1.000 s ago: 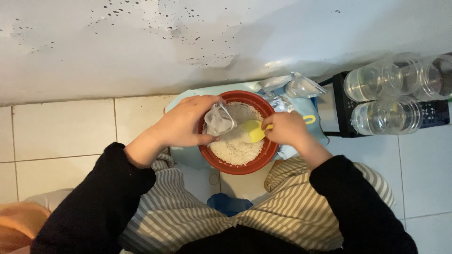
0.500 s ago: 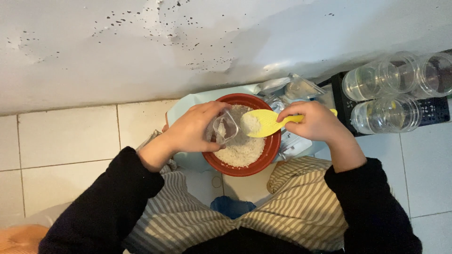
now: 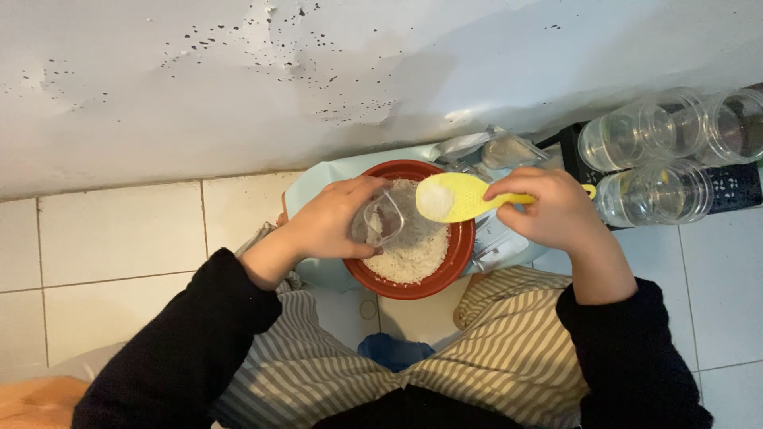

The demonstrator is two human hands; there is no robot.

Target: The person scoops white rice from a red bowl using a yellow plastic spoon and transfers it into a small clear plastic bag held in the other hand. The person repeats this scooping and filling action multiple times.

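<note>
A red bowl of white rice sits on a pale blue surface in front of me. My left hand holds a small clear plastic bag open over the bowl's left side. In my right hand is a yellow flat spoon with a small heap of rice on it. The spoon hovers over the bowl, its blade just right of the bag's mouth.
Several clear plastic jars lie on a black rack at the right. More small clear bags lie behind the bowl by the speckled white wall. White floor tiles are at the left; my striped trousers fill the foreground.
My right hand has lifted the spoon out of the rice with a heap on it and brought it up beside the bag. My left hand has kept the bag over the bowl.
</note>
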